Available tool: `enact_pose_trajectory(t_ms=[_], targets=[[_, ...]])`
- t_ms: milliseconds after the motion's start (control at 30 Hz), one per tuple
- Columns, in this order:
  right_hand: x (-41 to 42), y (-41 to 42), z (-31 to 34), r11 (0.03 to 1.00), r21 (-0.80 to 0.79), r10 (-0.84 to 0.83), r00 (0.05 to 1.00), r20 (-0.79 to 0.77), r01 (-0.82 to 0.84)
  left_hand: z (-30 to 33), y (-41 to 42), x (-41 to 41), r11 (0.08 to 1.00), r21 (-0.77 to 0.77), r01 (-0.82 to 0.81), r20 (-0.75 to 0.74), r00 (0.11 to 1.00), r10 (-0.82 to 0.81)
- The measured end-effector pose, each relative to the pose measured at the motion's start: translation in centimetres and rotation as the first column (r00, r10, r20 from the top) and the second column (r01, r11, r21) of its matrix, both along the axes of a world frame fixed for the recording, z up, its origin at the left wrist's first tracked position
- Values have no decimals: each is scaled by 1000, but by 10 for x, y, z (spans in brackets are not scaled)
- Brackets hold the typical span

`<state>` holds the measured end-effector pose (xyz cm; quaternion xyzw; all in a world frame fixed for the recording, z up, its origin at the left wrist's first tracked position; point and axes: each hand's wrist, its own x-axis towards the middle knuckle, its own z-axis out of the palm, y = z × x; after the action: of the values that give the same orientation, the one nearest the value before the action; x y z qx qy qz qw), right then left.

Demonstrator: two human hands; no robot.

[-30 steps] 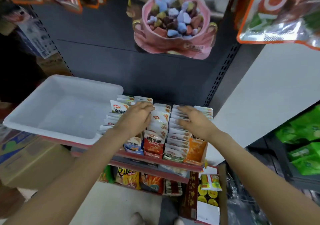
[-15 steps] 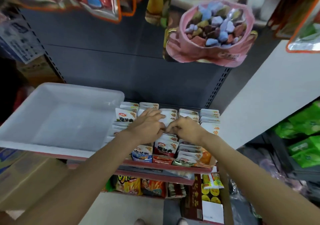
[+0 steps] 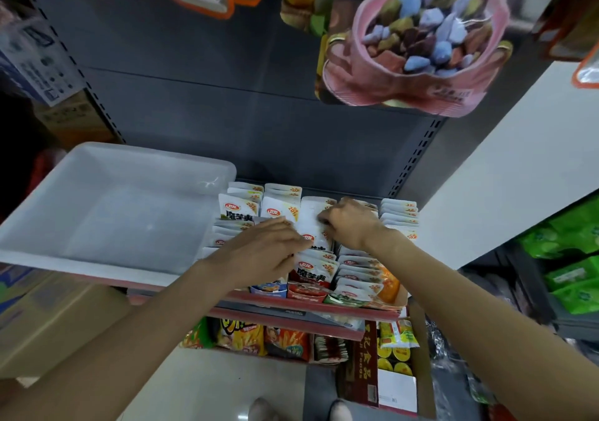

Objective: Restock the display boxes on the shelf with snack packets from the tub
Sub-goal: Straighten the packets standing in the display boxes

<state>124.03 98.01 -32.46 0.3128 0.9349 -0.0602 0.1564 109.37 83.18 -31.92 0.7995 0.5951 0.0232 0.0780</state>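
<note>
- Tub (image 3: 97,252): a shallow white plastic tub at the left middle of the frame, sitting level on the shelf with no packets showing inside it.
- Snack packets (image 3: 240,208): small white packets with a red logo and dark lettering, standing upright in tight rows at the centre of the frame, just right of the tub.
- Display boxes (image 3: 306,292): low cardboard boxes with blue, red, green and orange fronts, side by side along the shelf's (image 3: 324,307) red front edge, each filled with a row of packets.
</note>
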Motion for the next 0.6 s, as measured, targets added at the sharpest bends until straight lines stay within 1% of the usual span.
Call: enact_pose_trajectory(t_ms=[67, 133, 267, 400, 500, 567, 600], targets=[[1, -3, -4, 997, 42, 69, 997, 31, -70, 1, -3, 0, 1000, -1, -21, 69, 997, 21], [4, -2, -4, 995, 36, 94, 995, 17, -95, 1, -5, 0, 999, -8, -41, 115, 993, 41], [7, -4, -4, 996, -11, 92, 995, -37, -92, 3, 0, 1, 999, -15, -38, 74, 996, 40], [9, -9, 0, 988, -135, 59, 993, -102, -73, 4, 6, 11, 997, -14, -70, 5, 997, 71], [15, -12, 10, 967, -236, 69, 989, -131, -98, 2, 10, 20, 994, -80, -81, -89, 993, 74], [18, -12, 14, 945, -307, 78, 988, -137, -117, 2, 13, 22, 987, -125, -102, -79, 993, 92], [19, -10, 14, 931, -349, 52, 988, -148, -102, 3, 14, 22, 984, -144, -107, -64, 993, 99]])
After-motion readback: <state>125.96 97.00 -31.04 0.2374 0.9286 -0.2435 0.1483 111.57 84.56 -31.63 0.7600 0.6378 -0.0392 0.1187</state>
